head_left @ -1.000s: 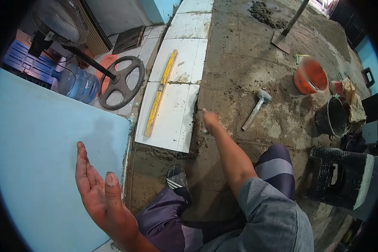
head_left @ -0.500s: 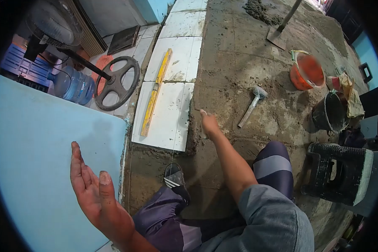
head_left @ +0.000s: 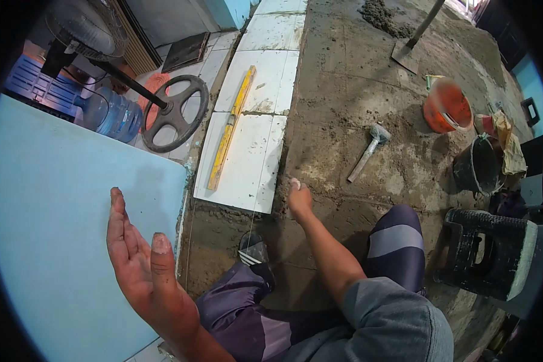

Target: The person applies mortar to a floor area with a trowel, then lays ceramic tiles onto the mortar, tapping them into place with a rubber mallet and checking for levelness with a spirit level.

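Note:
My left hand (head_left: 143,265) is raised in front of the light blue panel (head_left: 72,199), palm turned inward, fingers stretched and thumb apart, holding nothing. Beside the near right corner of the white floor tile (head_left: 241,163), my right hand (head_left: 299,199) is closed in a fist over the wet mortar (head_left: 320,151). Whatever it grips is hidden by the fingers. A yellow spirit level (head_left: 232,130) lies lengthwise on the tiles. To the right of that hand, a mallet (head_left: 370,152) with a pale head rests on the floor.
An orange bucket (head_left: 446,111), a black bucket (head_left: 478,164) and a black stool (head_left: 485,253) stand on the right. A shovel (head_left: 407,54) is farther back near a mortar heap (head_left: 383,18). Left are a fan base (head_left: 175,114) and a water jug (head_left: 110,114). Strings run near my foot.
My right hand has drawn back slightly toward me along the tile's right edge. The left hand stays raised and open. The view has shifted a little.

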`<action>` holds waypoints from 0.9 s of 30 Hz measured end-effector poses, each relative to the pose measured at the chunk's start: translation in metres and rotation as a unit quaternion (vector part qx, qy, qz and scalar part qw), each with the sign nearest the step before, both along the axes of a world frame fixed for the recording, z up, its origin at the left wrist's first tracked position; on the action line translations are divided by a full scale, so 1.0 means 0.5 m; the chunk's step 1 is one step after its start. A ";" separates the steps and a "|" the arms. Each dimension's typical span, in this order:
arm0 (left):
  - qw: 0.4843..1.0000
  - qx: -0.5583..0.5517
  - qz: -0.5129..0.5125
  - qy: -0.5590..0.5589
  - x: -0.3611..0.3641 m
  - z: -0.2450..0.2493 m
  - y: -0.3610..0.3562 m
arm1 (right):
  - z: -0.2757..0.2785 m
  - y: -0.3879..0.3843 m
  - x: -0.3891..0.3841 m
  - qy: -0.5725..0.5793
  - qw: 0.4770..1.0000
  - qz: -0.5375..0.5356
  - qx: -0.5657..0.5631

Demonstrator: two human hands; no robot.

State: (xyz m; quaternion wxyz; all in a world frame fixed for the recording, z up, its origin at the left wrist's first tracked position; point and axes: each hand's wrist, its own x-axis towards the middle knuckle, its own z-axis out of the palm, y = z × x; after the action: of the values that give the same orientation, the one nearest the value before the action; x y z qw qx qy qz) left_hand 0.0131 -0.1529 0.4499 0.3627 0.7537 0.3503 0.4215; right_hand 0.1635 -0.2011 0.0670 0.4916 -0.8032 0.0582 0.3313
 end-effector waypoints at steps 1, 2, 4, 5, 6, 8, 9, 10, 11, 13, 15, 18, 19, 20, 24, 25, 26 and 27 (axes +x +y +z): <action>1.000 0.000 -0.002 -0.002 -0.001 0.000 0.001 | -0.031 -0.005 -0.008 -0.032 0.999 0.032 -0.005; 1.000 0.002 -0.005 -0.005 -0.001 -0.001 0.003 | -0.061 -0.005 -0.010 -0.065 0.996 0.064 -0.009; 1.000 -0.001 -0.011 -0.015 -0.002 -0.003 0.006 | -0.072 -0.005 -0.016 -0.043 0.996 0.072 0.025; 1.000 -0.002 -0.014 -0.021 -0.003 -0.002 0.008 | -0.076 -0.003 -0.018 -0.034 0.996 0.076 0.043; 0.999 -0.003 -0.017 -0.028 -0.003 0.000 0.010 | -0.089 0.000 -0.013 -0.032 0.998 0.052 0.022; 0.999 -0.009 -0.022 -0.038 -0.006 0.001 0.012 | -0.118 -0.009 -0.007 -0.027 0.999 0.005 -0.023; 0.999 -0.006 -0.025 -0.045 -0.006 0.004 0.012 | -0.113 -0.018 -0.013 -0.046 0.998 -0.028 -0.011; 0.998 -0.004 -0.025 -0.052 -0.003 0.008 0.011 | -0.109 -0.029 -0.023 -0.064 0.996 -0.059 -0.001; 0.998 -0.002 -0.026 -0.057 -0.003 0.011 0.012 | -0.105 -0.040 -0.041 -0.081 0.993 -0.090 0.009; 0.997 0.004 -0.039 -0.059 0.001 0.010 0.020 | -0.047 -0.066 -0.085 -0.012 0.999 -0.024 0.036; 0.996 -0.001 -0.050 -0.076 0.007 0.008 0.025 | -0.148 -0.097 -0.158 -0.050 0.995 0.036 0.076; 0.992 -0.032 -0.041 -0.115 0.021 0.009 0.034 | -0.157 -0.133 -0.228 -0.035 0.988 0.137 0.064; 0.990 -0.042 -0.039 -0.126 0.029 0.013 0.033 | -0.153 -0.135 -0.238 -0.030 0.989 0.136 0.055; 0.989 -0.052 -0.038 -0.137 0.037 0.018 0.031 | -0.153 -0.131 -0.237 0.004 0.992 0.109 0.063; 0.994 -0.009 -0.054 -0.095 0.033 0.006 0.030 | -0.073 -0.116 -0.213 0.102 0.990 0.055 0.078; 0.995 -0.003 -0.052 -0.090 0.033 0.005 0.029 | -0.068 -0.117 -0.213 0.116 0.989 0.054 0.077; 0.995 0.004 -0.050 -0.084 0.033 0.004 0.028 | -0.070 -0.117 -0.219 0.110 0.990 0.047 0.080; 0.996 0.010 -0.048 -0.080 0.034 0.003 0.026 | -0.071 -0.115 -0.224 0.104 0.990 0.041 0.082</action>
State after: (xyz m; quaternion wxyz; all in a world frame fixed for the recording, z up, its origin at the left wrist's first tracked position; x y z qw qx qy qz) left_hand 0.0300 -0.1400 0.4516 0.4015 0.7374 0.2794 0.4658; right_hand 0.0514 -0.2587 0.0313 0.5336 -0.7230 0.0487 0.4360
